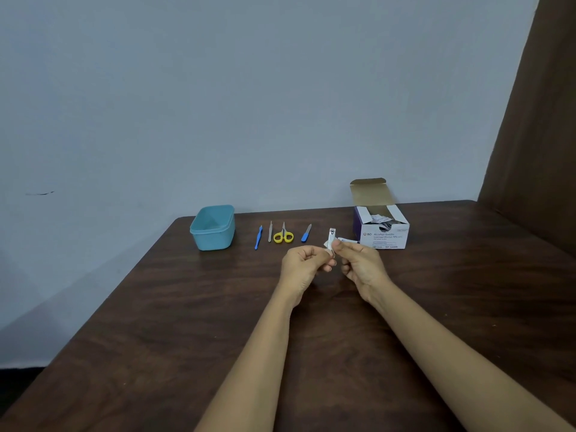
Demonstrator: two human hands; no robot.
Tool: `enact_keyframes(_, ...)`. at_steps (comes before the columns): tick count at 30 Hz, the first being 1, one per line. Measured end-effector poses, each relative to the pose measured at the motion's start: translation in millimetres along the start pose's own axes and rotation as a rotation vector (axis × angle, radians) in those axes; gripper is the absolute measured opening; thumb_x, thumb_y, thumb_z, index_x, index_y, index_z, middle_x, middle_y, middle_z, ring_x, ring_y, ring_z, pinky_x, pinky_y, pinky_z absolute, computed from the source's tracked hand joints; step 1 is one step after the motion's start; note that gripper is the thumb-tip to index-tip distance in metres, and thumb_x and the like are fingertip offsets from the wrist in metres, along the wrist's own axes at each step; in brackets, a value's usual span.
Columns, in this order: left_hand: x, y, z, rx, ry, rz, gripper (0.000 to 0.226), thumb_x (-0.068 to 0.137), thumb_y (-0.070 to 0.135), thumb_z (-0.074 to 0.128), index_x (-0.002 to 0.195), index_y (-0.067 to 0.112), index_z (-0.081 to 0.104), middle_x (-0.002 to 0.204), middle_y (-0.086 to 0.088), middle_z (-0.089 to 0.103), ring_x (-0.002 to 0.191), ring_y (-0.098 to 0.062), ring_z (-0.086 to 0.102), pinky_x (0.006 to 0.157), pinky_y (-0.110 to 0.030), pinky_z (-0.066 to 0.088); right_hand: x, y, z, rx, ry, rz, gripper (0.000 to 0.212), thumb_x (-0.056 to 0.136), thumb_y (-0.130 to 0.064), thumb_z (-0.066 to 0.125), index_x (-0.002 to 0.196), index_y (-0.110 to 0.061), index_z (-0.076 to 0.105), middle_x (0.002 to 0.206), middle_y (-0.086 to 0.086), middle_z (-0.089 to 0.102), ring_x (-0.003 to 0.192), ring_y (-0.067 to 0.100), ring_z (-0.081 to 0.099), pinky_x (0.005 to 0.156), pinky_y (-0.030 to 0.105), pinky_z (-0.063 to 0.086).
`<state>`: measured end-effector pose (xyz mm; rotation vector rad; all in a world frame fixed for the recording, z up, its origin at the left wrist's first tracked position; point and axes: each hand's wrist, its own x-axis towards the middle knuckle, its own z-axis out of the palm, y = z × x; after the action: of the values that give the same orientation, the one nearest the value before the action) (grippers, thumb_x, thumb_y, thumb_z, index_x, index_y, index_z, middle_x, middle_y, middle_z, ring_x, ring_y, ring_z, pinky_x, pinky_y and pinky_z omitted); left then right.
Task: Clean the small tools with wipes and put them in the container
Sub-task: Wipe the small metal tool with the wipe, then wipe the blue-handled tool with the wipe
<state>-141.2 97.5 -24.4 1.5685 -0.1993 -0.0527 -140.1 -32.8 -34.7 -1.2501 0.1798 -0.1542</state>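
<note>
My left hand (304, 265) pinches the lower end of a silver nail clipper (332, 236), which stands upright above the table. My right hand (361, 263) pinches a white wipe (337, 243) against the clipper's right side. Farther back on the table lie a blue-handled tool (258, 237), a thin grey file (270, 231), yellow-handled scissors (283, 235) and a blue-handled file (306, 233) in a row. A light blue container (199, 233) stands open at the left end of the row, with nothing visible inside.
An open box of alcohol swabs (385, 236) stands at the back right, lid flap up, sachets showing inside. A torn white wrapper (347, 240) lies beside it. The dark wooden table (187, 322) meets a grey wall; a brown curtain (536, 135) hangs right.
</note>
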Motion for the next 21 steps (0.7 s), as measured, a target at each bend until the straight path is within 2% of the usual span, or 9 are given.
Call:
enact_keyframes(4,-0.1,5.0,-14.4,0.049,-0.036,-0.056,0.012,0.089,0.013,0.064,0.091,0.006,0.074,0.075,0.000,0.072,0.060,0.000,0.060,0.056,-0.013,0.044,1.0,-2.8,8.7,-0.056,0.025,0.024,0.013,0.081,-0.027,0.074,0.083,-0.014,0.072,0.061,-0.007,0.054,0.057,0.006,0.039,0.055,0.020,0.035)
enact_keyframes(8,-0.9,9.0,-36.2,0.116,-0.045,-0.066,0.011,0.088,0.012,0.064,0.089,0.008,0.074,0.079,-0.003,0.074,0.062,-0.002,0.061,0.058,-0.015,0.045,8.5,-9.8,30.7,0.117,0.027,0.154,0.015,0.082,-0.025,0.074,0.086,-0.012,0.069,0.069,-0.004,0.055,0.056,0.005,0.038,0.049,0.017,0.033)
enact_keyframes(11,-0.3,11.6,-54.8,0.154,-0.016,-0.061,0.010,0.088,0.011,0.064,0.088,0.008,0.074,0.079,-0.003,0.074,0.063,-0.003,0.061,0.058,-0.014,0.046,16.1,-12.7,47.3,0.167,0.028,0.170,0.021,0.081,-0.026,0.074,0.093,-0.010,0.068,0.068,-0.003,0.050,0.055,0.005,0.037,0.047,0.016,0.032)
enact_keyframes(16,8.3,20.9,-89.9,0.186,0.169,-0.003,0.012,0.088,0.006,0.062,0.087,0.002,0.073,0.075,-0.004,0.071,0.057,0.001,0.060,0.053,-0.009,0.044,25.7,-3.0,71.0,0.173,0.066,0.156,0.014,0.082,-0.023,0.075,0.081,-0.014,0.065,0.060,-0.005,0.047,0.052,0.006,0.034,0.046,0.016,0.032)
enact_keyframes(19,18.2,30.3,-113.3,0.272,0.280,0.030,0.014,0.088,0.008,0.060,0.081,0.008,0.072,0.073,-0.001,0.071,0.061,-0.002,0.060,0.062,-0.014,0.049,28.9,10.6,82.2,0.061,0.055,0.084,0.011,0.081,-0.024,0.076,0.083,-0.015,0.070,0.065,-0.003,0.048,0.054,0.006,0.032,0.052,0.019,0.030)
enact_keyframes(21,26.5,37.3,-129.9,0.357,0.355,0.030,0.016,0.087,0.010,0.060,0.077,0.007,0.072,0.072,-0.001,0.070,0.064,-0.005,0.060,0.067,-0.016,0.050,29.2,18.8,89.1,-0.016,0.026,0.005,0.011,0.083,-0.024,0.074,0.084,-0.013,0.072,0.057,-0.009,0.051,0.052,0.003,0.034,0.055,0.017,0.029)
